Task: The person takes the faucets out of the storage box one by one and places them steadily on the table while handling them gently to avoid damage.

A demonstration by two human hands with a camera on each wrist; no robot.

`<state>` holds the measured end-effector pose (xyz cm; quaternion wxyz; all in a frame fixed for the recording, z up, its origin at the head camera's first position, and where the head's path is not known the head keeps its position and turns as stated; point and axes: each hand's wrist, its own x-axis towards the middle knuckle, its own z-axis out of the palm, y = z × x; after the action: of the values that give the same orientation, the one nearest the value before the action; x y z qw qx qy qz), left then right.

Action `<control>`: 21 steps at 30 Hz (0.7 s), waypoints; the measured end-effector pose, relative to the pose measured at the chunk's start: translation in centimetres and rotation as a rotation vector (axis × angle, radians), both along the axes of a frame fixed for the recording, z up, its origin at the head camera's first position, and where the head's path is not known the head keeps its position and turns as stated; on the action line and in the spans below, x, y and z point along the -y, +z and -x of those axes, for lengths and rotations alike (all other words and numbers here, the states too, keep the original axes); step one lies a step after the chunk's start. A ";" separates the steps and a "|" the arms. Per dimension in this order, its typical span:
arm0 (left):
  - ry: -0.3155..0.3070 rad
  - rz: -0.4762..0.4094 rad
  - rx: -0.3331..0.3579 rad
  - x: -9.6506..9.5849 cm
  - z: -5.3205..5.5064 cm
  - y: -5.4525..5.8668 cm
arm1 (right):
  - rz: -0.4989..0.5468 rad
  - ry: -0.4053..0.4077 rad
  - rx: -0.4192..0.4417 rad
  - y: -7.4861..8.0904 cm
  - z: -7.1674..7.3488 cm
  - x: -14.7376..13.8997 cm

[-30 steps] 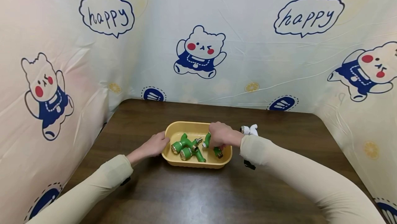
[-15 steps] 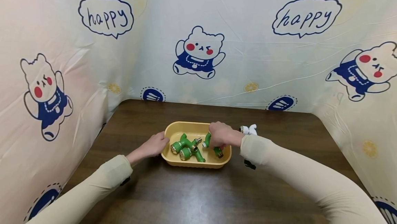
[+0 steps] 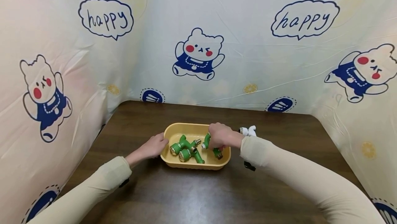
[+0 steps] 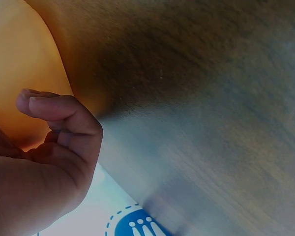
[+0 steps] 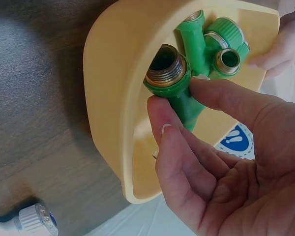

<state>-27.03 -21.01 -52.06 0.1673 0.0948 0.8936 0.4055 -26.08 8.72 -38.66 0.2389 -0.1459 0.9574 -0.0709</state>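
A yellow plastic basin (image 3: 195, 166) stands on the dark wooden table. My left hand (image 3: 155, 145) grips its left rim, thumb over the edge; the left wrist view shows the fingers (image 4: 54, 108) curled at the basin wall. Inside the basin's right end, my right hand (image 3: 220, 135) pinches a green plastic tap (image 5: 187, 105) between thumb and fingers. The tap's threaded metal end points toward the right wrist camera, and the hand covers its middle in the head view. To its left, two more green taps, one (image 3: 181, 144) behind the other (image 3: 193, 155), lie in the basin.
A white tap (image 3: 248, 131) lies on the table just right of the basin, partly behind my right forearm. Printed cloth (image 3: 198, 7) hangs along the back and both sides of the table (image 3: 186, 196).
The head view has shifted very slightly. Both hands keep their hold, and the basin and taps stay as they were.
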 end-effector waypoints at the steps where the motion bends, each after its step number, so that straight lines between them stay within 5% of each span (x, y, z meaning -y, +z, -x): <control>1: 0.003 0.003 -0.002 -0.1 -0.1 0.2 | 0.001 0.001 0.000 0.0 0.0 0.0; 6: 0.008 0.005 -0.013 -1.5 -2.5 4.5 | 0.005 0.004 -0.004 0.2 0.0 -0.1; 10: 0.036 0.037 -0.012 -2.3 -3.4 6.2 | -0.001 -0.001 -0.008 0.2 0.1 -0.2; 15: 0.027 0.027 -0.010 -2.1 -3.1 5.6 | -0.009 -0.010 -0.001 -0.1 0.0 -0.1; 17: -0.002 0.011 -0.032 -1.3 -2.2 3.9 | -0.003 -0.015 0.006 -0.2 -0.1 -0.1; 21: -0.033 -0.009 -0.048 -0.4 -1.1 2.1 | 0.004 -0.014 0.008 -0.3 -0.2 -0.1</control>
<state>-25.91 -20.60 -49.99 0.1522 0.1200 0.8938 0.4044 -25.86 8.86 -38.97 0.2418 -0.1394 0.9573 -0.0750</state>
